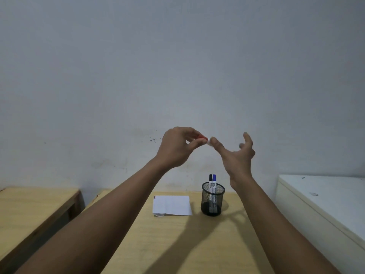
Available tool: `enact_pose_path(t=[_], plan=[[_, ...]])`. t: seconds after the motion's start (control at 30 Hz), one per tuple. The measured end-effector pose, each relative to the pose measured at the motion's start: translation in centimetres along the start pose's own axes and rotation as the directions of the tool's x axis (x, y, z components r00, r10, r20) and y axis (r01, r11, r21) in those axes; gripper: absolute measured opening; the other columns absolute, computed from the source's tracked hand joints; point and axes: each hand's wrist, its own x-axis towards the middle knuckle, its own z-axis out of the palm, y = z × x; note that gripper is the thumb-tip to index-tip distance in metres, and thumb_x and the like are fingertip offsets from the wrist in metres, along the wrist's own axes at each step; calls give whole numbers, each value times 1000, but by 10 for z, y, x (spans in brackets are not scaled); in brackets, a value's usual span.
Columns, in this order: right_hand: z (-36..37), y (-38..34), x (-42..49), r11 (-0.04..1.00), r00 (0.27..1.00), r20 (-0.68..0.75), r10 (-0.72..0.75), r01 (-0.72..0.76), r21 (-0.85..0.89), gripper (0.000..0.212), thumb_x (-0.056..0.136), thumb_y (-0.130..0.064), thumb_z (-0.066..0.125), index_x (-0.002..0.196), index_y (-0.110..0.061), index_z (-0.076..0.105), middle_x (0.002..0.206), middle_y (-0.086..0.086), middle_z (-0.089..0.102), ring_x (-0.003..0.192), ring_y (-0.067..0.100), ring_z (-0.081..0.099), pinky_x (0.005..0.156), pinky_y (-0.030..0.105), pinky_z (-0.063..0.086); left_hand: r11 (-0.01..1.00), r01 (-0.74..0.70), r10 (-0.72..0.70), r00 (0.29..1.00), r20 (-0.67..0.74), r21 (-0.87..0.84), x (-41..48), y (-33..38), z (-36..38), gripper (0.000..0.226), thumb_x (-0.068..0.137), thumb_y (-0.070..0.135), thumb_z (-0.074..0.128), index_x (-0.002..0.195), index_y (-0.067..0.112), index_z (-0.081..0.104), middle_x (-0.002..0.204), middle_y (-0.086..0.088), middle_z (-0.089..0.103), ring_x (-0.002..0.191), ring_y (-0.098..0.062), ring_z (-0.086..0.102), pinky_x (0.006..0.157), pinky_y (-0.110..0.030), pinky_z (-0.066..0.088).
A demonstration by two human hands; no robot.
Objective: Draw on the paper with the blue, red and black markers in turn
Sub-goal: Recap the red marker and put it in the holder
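Nearest the camera, two bare forearms reach forward and upward over a pale wooden bench (177, 244), throwing long shadows across its top. Further along the bench lies the white paper (171, 205), flat, with a folded edge showing at its near left corner. Just to the right of it, apart from it, stands a black mesh pen holder (213, 202). Two markers stand upright in it side by side, caps up: the black marker (210, 177) on the left and the blue marker (214, 178) touching it on the right.

Higher up, in front of the wall, the two hands meet in the air above the holder. The left hand (175, 149) is curled, thumb and fingers pinched closed on the red marker (203, 138), of which only a small red end shows past the fingertips. The right hand (237, 155) is spread open, fingers fanned and blurred; its thumb tip touches a small whitish bit beside the red end, and whether it grips anything cannot be told.

To the left stands a second wooden bench (35, 206), to the right a white cabinet (320, 196). Behind everything is a plain grey-white wall (177, 56) with a few dark specks
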Motion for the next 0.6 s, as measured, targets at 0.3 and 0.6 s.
enact_pose_path(t=[0.3,0.6], plan=[[-5,43,31,866,906,311,-286,384,-321,12,85,-24,80,93,-17,76,84,-12,74,76,0,65,75,22,52,978,177,-168,982,83,-112,18,-28,48,14,78,42,77,83,29,76,88,9,78,82,-3,72,84,-43,58],[-20,84,81,859,939,234,-253,329,-393,49,93,-10,71,135,-24,49,90,-6,66,66,0,65,59,6,47,951,309,-306,937,172,10,31,-89,122,31,81,45,72,106,26,72,98,10,76,87,-7,69,87,-43,57]])
